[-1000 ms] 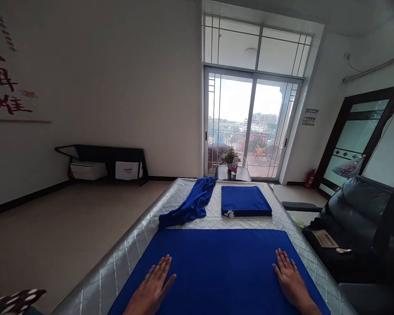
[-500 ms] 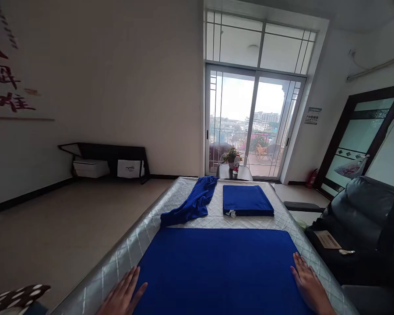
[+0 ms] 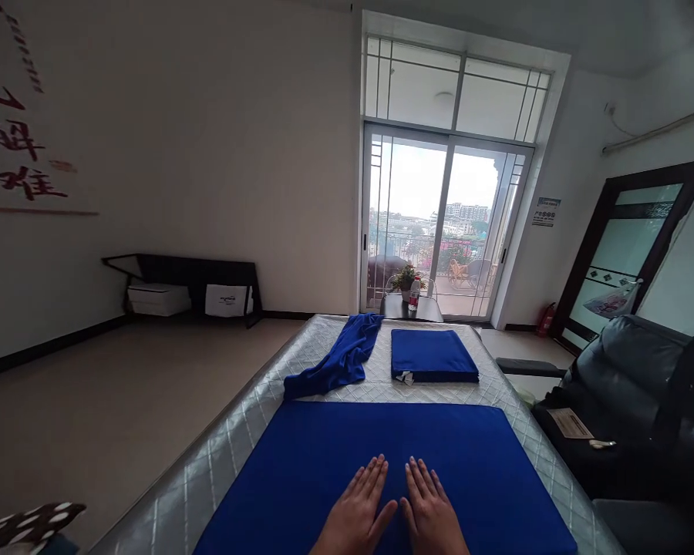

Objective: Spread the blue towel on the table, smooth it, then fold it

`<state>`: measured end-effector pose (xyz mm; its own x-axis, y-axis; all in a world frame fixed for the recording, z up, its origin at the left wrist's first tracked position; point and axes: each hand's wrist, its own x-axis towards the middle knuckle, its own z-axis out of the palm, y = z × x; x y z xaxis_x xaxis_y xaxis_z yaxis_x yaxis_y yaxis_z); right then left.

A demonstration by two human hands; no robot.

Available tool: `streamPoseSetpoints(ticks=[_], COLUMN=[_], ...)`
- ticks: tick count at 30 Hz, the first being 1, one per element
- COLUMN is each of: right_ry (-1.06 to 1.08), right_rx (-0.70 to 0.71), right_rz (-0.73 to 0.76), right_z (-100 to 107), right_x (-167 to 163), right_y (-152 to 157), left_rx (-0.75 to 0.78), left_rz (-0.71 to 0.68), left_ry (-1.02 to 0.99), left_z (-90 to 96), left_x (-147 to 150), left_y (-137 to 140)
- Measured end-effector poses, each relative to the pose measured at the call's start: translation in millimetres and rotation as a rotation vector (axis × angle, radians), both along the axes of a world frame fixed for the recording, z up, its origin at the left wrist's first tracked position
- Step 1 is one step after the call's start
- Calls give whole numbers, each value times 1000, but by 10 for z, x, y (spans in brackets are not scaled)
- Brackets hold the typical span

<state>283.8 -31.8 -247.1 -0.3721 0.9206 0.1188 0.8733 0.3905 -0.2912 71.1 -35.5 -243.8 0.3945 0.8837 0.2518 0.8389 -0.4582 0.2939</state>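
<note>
A smooth blue cloth (image 3: 301, 470) lies spread flat over the near part of the silver-grey quilted mattress (image 3: 208, 462). Near the middle of this cloth, my left hand (image 3: 358, 505) rests palm down with its fingers stretched out. Just to its right, my right hand (image 3: 431, 505) lies flat too, fingers pointing away from me. A small gap parts the two thumbs, and neither hand grips anything. Beyond the spread cloth sit a neatly folded blue cloth stack (image 3: 433, 354) with a white tag and, on the left, a crumpled blue cloth (image 3: 341, 358).
A black chair (image 3: 630, 385) with a card (image 3: 570, 424) on it stands at the right. Past the mattress, a small table (image 3: 393, 308) holds a potted plant (image 3: 405, 281) and a bottle (image 3: 415, 294). A low black rack (image 3: 197, 270) stands by the left wall.
Both hands have moved inward from the side edges of the spread blue cloth to its middle, now close together. The view has tilted slightly upward.
</note>
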Motion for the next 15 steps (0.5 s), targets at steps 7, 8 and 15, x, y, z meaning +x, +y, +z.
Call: streamPoseSetpoints(ticks=[7,8,15], right_ry=[4,-2,-68], right_rx=[-1,2,-60], right_rz=[43,34,-90], right_z=[-171,-152,-108], right_x=[-145,-130,275], right_y=[39,26,-93], left_rx=[-68,-72,19], left_rz=[-97,-95,141], left_ry=[4,9,117], left_z=[-178,-183,-316], left_x=[241,214,-240], left_y=[32,17,-144])
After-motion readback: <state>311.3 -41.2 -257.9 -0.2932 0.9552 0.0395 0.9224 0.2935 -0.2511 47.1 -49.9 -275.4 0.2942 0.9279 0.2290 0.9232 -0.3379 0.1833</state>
